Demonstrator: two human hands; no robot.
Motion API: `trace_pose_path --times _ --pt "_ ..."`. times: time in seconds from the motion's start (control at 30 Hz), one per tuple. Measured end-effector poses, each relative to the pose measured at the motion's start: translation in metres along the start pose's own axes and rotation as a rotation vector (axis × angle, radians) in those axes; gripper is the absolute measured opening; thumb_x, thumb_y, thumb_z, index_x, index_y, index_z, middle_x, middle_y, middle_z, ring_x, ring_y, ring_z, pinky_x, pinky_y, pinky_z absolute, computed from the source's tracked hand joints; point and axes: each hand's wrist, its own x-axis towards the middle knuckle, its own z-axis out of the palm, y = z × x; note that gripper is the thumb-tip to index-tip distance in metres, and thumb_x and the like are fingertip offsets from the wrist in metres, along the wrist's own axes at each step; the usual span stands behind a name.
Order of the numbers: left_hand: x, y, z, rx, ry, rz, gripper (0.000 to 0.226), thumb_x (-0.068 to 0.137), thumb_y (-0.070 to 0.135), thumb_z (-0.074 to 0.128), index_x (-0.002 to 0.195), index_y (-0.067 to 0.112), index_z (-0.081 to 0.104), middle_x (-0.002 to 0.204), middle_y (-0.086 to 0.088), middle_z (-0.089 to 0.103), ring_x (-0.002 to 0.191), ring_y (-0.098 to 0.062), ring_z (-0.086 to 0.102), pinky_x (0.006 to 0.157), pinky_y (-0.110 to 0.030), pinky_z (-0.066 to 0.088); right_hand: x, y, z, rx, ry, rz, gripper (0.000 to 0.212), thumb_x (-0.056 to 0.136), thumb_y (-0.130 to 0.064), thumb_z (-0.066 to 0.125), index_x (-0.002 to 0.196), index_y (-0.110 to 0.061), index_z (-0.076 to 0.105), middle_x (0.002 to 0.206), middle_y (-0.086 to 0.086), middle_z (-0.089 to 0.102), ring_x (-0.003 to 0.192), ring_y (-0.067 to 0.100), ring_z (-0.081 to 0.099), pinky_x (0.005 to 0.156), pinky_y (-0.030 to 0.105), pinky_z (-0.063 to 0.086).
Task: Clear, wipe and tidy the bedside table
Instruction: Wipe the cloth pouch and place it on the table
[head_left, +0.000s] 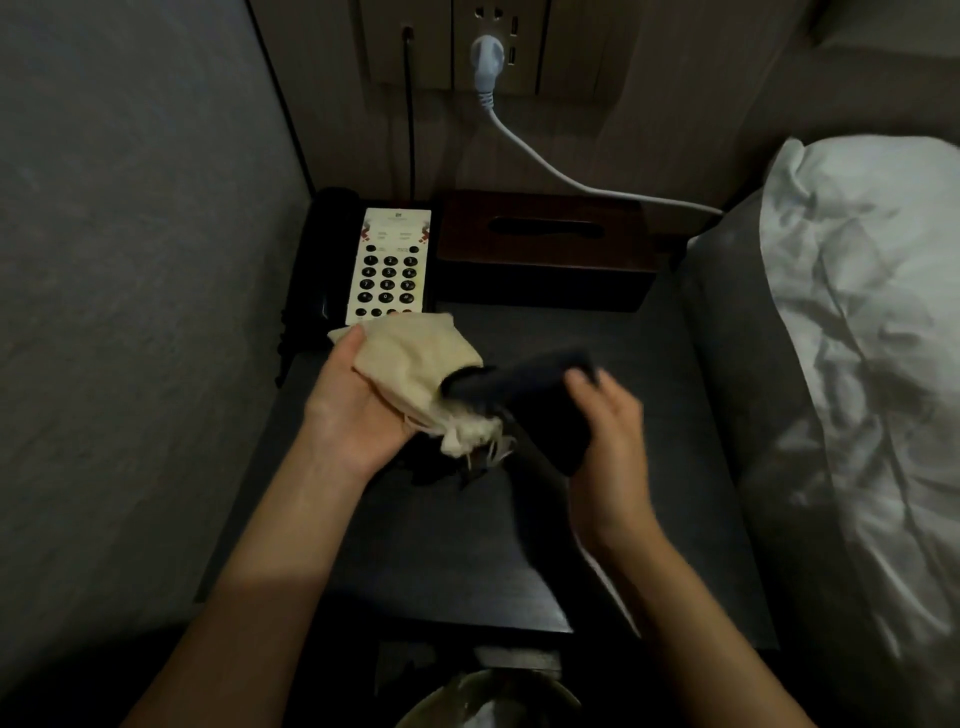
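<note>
Above the dark bedside table (467, 561), my left hand (353, 410) grips a cream drawstring pouch (415, 364) from below. My right hand (608, 436) holds a dark, blurred object (540, 400) whose far end sits inside the pouch's mouth. The pouch's loose strings (478, 441) hang under its opening. What the dark object is cannot be told; it looks flat and rectangular.
A black telephone with a white keypad (389, 265) stands at the table's back left. Beside it sits a dark wooden tissue box (545, 249). A white plug and cable (488, 57) run from the wall socket toward the bed (857, 338) on the right. A bin (488, 696) stands below the front edge.
</note>
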Motion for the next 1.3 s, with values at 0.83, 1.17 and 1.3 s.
trace_pose_path --times 0.83,1.17,1.3 --pt "-0.010 -0.026 0.018 0.696 -0.328 0.027 0.043 0.081 0.050 0.066 0.118 0.029 0.066 0.119 0.000 0.070 0.112 -0.016 0.066 0.078 -0.035 0.058 0.021 -0.005 -0.030 -0.197 0.020 0.137 0.024 0.093 -0.024 0.065 0.106 -0.005 0.069 0.100 0.012 0.075 0.093 0.025 0.073 0.073 0.031 0.058" --pt "-0.005 -0.025 0.015 0.536 -0.198 0.035 0.025 0.099 0.030 0.049 0.116 0.019 0.064 0.113 -0.006 0.072 0.106 -0.023 0.069 0.074 -0.044 0.060 0.036 -0.021 -0.048 0.106 0.385 0.051 0.015 0.095 -0.002 0.053 0.102 -0.005 0.066 0.097 0.015 0.070 0.087 0.026 0.068 0.087 0.043 0.055" --pt "-0.006 -0.035 0.018 0.623 -0.219 -0.031 0.028 0.099 0.033 0.048 0.117 0.018 0.064 0.113 -0.007 0.072 0.104 -0.023 0.069 0.072 -0.044 0.060 0.031 -0.024 -0.037 -0.273 0.194 -0.244 0.040 0.093 0.011 0.046 0.124 -0.010 0.062 0.120 0.008 0.068 0.113 0.017 0.065 0.098 0.032 0.051"
